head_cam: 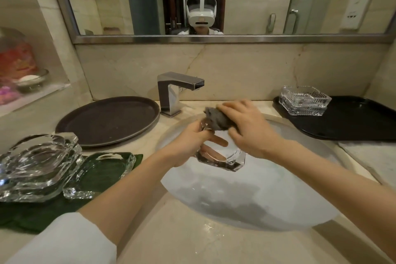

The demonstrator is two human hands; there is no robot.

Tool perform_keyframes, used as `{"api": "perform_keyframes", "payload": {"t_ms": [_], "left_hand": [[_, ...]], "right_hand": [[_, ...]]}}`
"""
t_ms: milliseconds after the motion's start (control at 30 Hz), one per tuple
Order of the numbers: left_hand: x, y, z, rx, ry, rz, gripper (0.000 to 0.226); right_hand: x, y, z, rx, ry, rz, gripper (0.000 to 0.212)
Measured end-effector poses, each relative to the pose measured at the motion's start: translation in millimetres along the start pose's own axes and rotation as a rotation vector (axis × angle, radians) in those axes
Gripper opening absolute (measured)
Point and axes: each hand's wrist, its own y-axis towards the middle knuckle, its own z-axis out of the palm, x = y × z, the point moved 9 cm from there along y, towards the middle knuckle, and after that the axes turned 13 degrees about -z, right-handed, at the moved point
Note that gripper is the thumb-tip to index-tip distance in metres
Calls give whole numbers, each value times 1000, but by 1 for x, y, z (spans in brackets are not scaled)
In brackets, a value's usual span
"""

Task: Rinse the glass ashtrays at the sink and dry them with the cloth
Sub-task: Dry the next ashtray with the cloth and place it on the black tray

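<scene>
Over the white sink basin [246,195] my left hand [188,146] holds a clear glass ashtray [227,156] tilted on edge, fingers showing through the glass. My right hand [250,128] grips a bunched grey cloth [216,119] and presses it on the ashtray's upper rim. Two more glass ashtrays [36,165] lie stacked at the left on a green cloth [102,169], with a flatter glass piece [100,176] beside them. Two square ribbed ashtrays [304,99] stand stacked on a black tray [353,122] at the right.
A chrome tap [175,92] stands behind the basin, with no water running. A round dark tray [109,120] sits on the marble counter at the back left. A mirror [214,0] covers the wall. A niche at far left holds colourful items [15,62].
</scene>
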Motion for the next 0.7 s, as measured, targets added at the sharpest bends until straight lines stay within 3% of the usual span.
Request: {"api": "perform_keyframes", "payload": {"t_ms": [67,167,200,533,633,700], "left_hand": [[-6,-2,1,-33,69,28,28],[-9,-7,3,-43,147,64,26],[-9,-8,3,-49,150,67,26],[-7,-8,-6,-133,123,88,17],[-8,-10,-6,-155,56,95,17],[-10,-10,-6,-162,23,98,22]], "right_hand": [[0,5,17,114,166,86,55],[-5,12,21,140,280,110,15],[-7,14,20,150,295,105,13],[-14,3,16,-118,483,165,16],[-21,-2,15,-164,598,234,5],[-24,-8,15,-241,680,307,10]]}}
